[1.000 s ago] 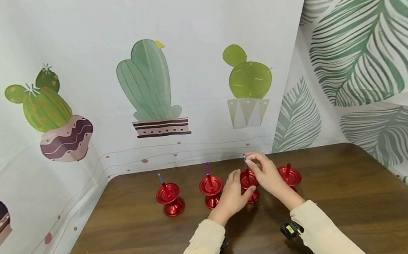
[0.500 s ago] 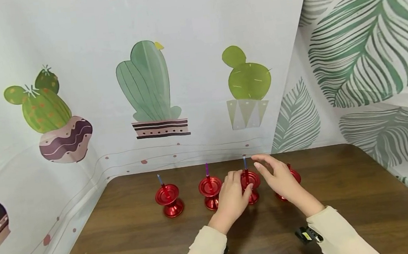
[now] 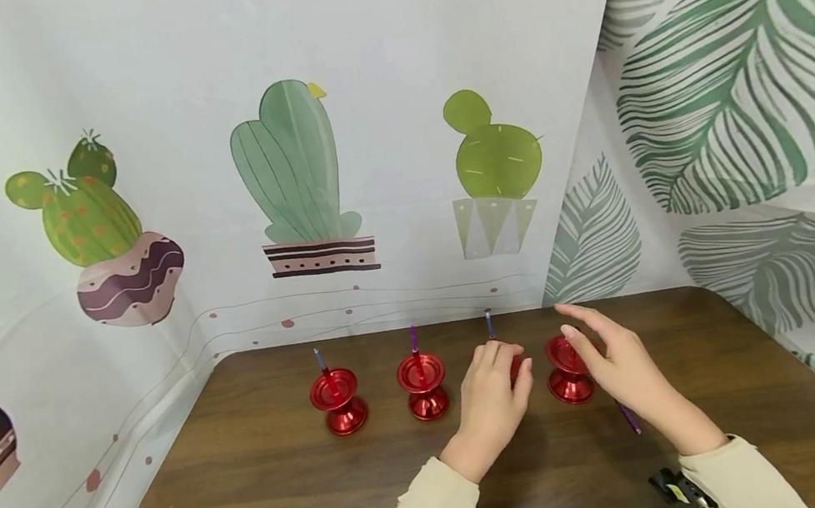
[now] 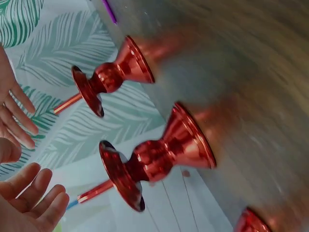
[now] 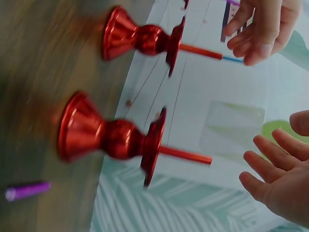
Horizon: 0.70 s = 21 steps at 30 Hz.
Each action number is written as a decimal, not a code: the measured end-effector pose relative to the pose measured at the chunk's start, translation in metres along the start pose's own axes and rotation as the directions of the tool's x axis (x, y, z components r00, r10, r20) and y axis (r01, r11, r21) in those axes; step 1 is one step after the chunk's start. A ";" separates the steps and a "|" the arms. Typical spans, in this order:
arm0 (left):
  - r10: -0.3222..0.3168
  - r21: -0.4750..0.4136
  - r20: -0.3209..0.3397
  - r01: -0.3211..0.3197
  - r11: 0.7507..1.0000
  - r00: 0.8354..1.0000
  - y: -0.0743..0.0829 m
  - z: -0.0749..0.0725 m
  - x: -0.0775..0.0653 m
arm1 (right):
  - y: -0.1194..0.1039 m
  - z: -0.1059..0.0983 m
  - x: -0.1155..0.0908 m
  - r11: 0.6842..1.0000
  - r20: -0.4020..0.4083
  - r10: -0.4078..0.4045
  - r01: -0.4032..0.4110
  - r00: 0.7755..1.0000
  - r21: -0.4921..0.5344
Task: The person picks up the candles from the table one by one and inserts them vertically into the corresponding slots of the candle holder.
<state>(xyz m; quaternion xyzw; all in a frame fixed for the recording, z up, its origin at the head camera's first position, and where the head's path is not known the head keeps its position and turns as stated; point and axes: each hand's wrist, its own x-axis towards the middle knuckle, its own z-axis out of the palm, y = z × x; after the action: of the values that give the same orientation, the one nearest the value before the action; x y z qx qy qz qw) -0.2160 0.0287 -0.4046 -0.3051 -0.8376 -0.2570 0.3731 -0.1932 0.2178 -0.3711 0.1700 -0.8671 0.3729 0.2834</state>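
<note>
My left hand (image 3: 488,400) hangs in front of a red metal candle holder (image 4: 154,159), its fingers loosely bent and holding nothing. A thin blue candle (image 3: 489,325) stands upright in that holder's tube; the hand covers most of the holder in the head view. To the right, my right hand (image 3: 624,367) reaches over the rightmost holder (image 3: 570,386) with loose, spread fingers and nothing in them. That holder's tube has no candle in it, as the right wrist view shows. A purple candle (image 3: 630,420) lies on the table under the right forearm, partly hidden by it.
Two more red holders stand in line on the left: one bears a slightly tilted blue candle (image 3: 319,359), the other a purple candle (image 3: 414,339). All stand on a brown wooden table (image 3: 266,471). Behind it hangs a cloth (image 3: 394,138) printed with cacti and leaves.
My right hand has let go of the blue candle and moved right, past the rightmost holder, uncovering the purple candle on the table. The left hand has shifted slightly right and nearer.
</note>
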 end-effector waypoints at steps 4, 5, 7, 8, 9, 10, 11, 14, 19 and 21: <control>-0.017 -0.049 0.066 0.020 0.999 0.998 0.007 0.006 0.003 | 0.009 -0.010 -0.009 1.000 -0.008 0.010 -0.010 1.000 -0.012; -0.028 -0.067 0.093 0.035 0.997 0.995 0.009 0.008 0.004 | 0.011 -0.012 -0.011 1.000 -0.010 0.013 -0.013 1.000 -0.016; -0.058 -0.111 0.159 0.076 0.991 0.986 0.012 0.013 0.006 | 0.015 -0.015 -0.015 0.999 -0.017 0.020 -0.020 1.000 -0.031; -0.072 -0.133 0.194 0.099 0.986 0.978 0.013 0.016 0.007 | 0.018 -0.016 -0.017 0.999 -0.019 0.029 -0.030 0.999 -0.044; -0.086 -0.153 0.230 0.123 0.981 0.969 0.014 0.019 0.007 | 0.020 -0.017 -0.018 0.997 -0.022 0.034 -0.035 0.999 -0.065; -0.100 -0.170 0.264 0.148 0.974 0.959 0.015 0.022 0.008 | 0.023 -0.018 -0.020 0.995 -0.024 0.036 -0.038 0.999 -0.095; -0.113 -0.185 0.297 0.173 0.968 0.948 0.015 0.025 0.009 | 0.025 -0.018 -0.021 0.991 -0.024 0.042 -0.045 0.999 -0.129; -0.141 -0.218 0.379 0.237 0.947 0.915 0.016 0.035 0.012 | 0.033 -0.018 -0.025 0.969 -0.017 0.064 -0.067 0.998 -0.237; -0.168 -0.244 0.461 0.307 0.920 0.871 0.018 0.047 0.015 | 0.040 -0.017 -0.032 0.918 0.035 0.158 -0.134 0.987 -0.374; -0.181 -0.241 0.481 0.328 0.913 0.858 0.020 0.051 0.016 | 0.042 -0.016 -0.035 0.895 0.073 0.214 -0.166 0.974 -0.413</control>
<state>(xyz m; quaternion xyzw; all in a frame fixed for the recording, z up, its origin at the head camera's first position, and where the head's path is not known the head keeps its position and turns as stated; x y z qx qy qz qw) -0.2339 0.0812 -0.4183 -0.2965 -0.8822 -0.3574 0.0786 -0.1815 0.2609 -0.4070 0.0433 -0.9528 0.2008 0.2235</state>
